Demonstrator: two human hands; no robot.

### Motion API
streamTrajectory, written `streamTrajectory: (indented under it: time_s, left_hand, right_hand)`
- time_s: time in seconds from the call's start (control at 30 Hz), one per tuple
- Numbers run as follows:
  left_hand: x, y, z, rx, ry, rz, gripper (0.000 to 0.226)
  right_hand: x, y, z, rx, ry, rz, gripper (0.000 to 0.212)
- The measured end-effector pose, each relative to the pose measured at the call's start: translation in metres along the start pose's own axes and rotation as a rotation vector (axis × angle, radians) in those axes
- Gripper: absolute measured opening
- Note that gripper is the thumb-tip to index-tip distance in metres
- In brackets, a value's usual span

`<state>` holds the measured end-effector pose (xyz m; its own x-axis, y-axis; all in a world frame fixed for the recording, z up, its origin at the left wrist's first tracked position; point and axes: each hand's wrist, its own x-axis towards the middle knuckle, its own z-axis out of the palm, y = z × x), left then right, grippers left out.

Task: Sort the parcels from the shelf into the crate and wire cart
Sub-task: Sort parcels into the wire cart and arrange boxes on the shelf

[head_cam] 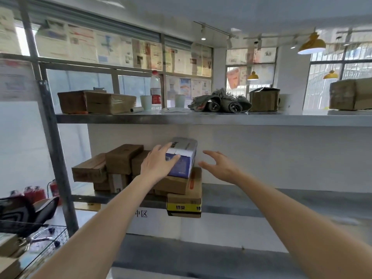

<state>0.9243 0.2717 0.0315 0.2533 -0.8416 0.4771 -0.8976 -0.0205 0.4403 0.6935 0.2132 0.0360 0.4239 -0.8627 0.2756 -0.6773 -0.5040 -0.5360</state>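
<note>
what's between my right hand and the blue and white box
Nothing. In the head view, only bare white wall shows in the gap between the right hand and the blue and white box; the left hand already rests on it.

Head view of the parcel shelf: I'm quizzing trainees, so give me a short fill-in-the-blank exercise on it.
1. The left hand rests on a white and ____ box.
2. That box sits on top of brown ____ parcels.
3. The right hand is open and touches ____.
4. The plastic bottle on the upper shelf has a ____ cap.

Missing words: blue; cardboard; nothing; red
</note>
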Motion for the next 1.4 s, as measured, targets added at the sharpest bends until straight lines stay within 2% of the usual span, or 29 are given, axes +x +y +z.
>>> streamTrajectory:
  time_s: [0.13, 0.33, 0.5, 0.7, 0.83, 0.97, 1.1, 1.23, 1.3, 1.33, 1.4]
  left_hand:
    - [0.035, -0.027, 0.016, -0.023, -0.033, -0.04, 0.067]
    - [0.073, -0.052, 0.039, -0.101, -0.117, -0.09, 0.069]
    - [0.097, -0.058, 0.05, -0.281, -0.167, -0.151, 0.066]
    - [0.096, -0.048, 0.05, -0.382, -0.158, -0.19, 0.076]
    - [0.075, -0.03, 0.044, -0.449, -0.091, -0.206, 0.079]
    - [0.048, -0.008, 0.038, -0.575, -0.053, -0.244, 0.043]
    - [0.009, 0.011, 0.029, -0.713, 0.025, -0.352, 0.026]
    - [-0.038, 0.028, 0.012, -0.91, 0.125, -0.437, 0.028]
    - [-0.063, 0.033, 0.005, -1.001, 0.141, -0.47, 0.047]
    - [-0.077, 0.036, 0.001, -1.029, 0.153, -0.478, 0.05]
    - [-0.107, 0.043, -0.008, -1.05, 0.204, -0.485, 0.043]
  right_hand:
    - [0.049, -0.008, 0.025, 0.028, -0.013, 0.006, 0.072]
    - [0.098, -0.01, 0.059, 0.126, -0.039, 0.008, 0.065]
    - [0.113, -0.004, 0.068, 0.394, -0.124, 0.053, 0.071]
    - [0.114, -0.002, 0.071, 0.577, -0.121, 0.094, 0.066]
    - [0.104, -0.001, 0.064, 0.586, -0.064, 0.025, 0.062]
    - [0.082, 0.0, 0.054, 0.568, -0.052, -0.049, 0.062]
    - [0.052, -0.002, 0.035, 0.57, -0.143, -0.083, 0.061]
    - [0.019, -0.001, 0.021, 0.648, -0.18, -0.149, 0.06]
    - [-0.001, -0.003, 0.021, 0.693, -0.232, -0.184, 0.058]
    - [-0.011, -0.005, 0.022, 0.718, -0.256, -0.204, 0.058]
    - [-0.029, -0.009, 0.027, 0.776, -0.311, -0.229, 0.057]
